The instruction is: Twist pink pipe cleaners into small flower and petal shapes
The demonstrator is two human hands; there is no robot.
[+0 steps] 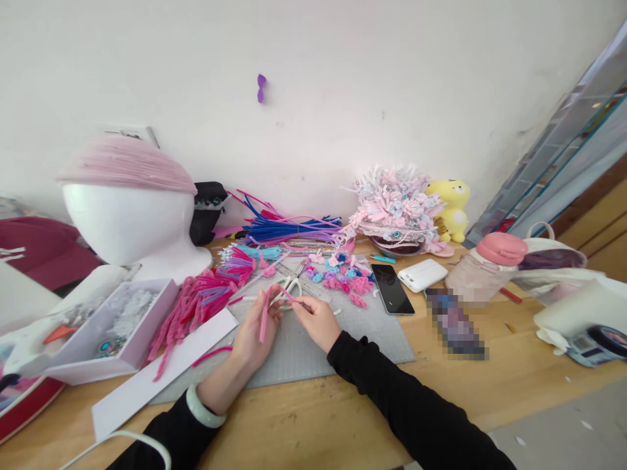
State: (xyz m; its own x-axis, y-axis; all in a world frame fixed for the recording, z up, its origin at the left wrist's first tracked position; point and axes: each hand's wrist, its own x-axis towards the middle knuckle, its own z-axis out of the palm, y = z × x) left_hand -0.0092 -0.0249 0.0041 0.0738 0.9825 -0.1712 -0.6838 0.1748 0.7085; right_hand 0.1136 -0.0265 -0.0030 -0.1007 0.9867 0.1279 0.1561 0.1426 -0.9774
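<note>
A pink pipe cleaner (264, 318) is bent into an arch between my hands above the cutting mat (372, 349). My left hand (252, 336) is closed on one side of it, with a short end hanging down by the thumb. The thumb and fingertips of my right hand (317, 321) pinch its other end. Just behind my fingers lie scissors (294, 284) with pale handles, partly hidden. Small twisted pieces (360, 285) in pink, blue and purple lie beyond my right hand. Bundled pink and purple pipe cleaners (196, 300) are left of my left hand.
A white mannequin head (132, 222) and a lilac box (147, 326) stand left. Blue pipe cleaners (294, 228) and a fluffy pink headpiece (396, 209) sit by the wall. To the right are a phone (392, 290), a white power bank (422, 275) and a pink-lidded bottle (490, 264).
</note>
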